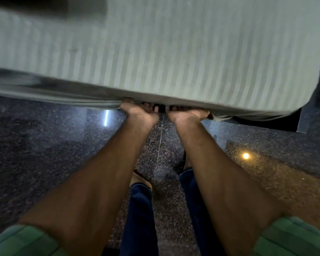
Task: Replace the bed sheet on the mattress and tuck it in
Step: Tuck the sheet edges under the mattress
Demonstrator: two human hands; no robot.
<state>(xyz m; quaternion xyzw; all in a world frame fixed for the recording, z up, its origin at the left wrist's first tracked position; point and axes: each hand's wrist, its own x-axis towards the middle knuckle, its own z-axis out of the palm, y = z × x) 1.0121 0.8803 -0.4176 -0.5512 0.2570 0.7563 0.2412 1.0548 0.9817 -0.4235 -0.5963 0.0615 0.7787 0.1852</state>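
The bed sheet (155,52), pale with narrow lengthwise stripes, covers the mattress (294,100) and fills the upper half of the frame, running from the left edge to a rounded corner at the right. Along the mattress's near edge, across the middle of the frame, the sheet wraps down and under; to the left of centre it gathers into soft dark folds that hang toward the floor. Both hands meet at this edge in the centre of the frame, side by side and nearly touching. The left hand (139,113) reaches under the edge with its fingers curled up into the sheet fabric, gripping the gathered folds. The right hand (187,115) does the same just beside it, fingers hooked out of sight under the mattress edge and holding the sheet there. Both bare forearms stretch up from the lower corners, where green sleeves (20,241) show. Below, between the arms, dark blue trousers (140,218) and a foot (139,179) stand on a dark speckled floor (44,163), which carries a white streak of reflected light at centre left and an orange spot at the right.
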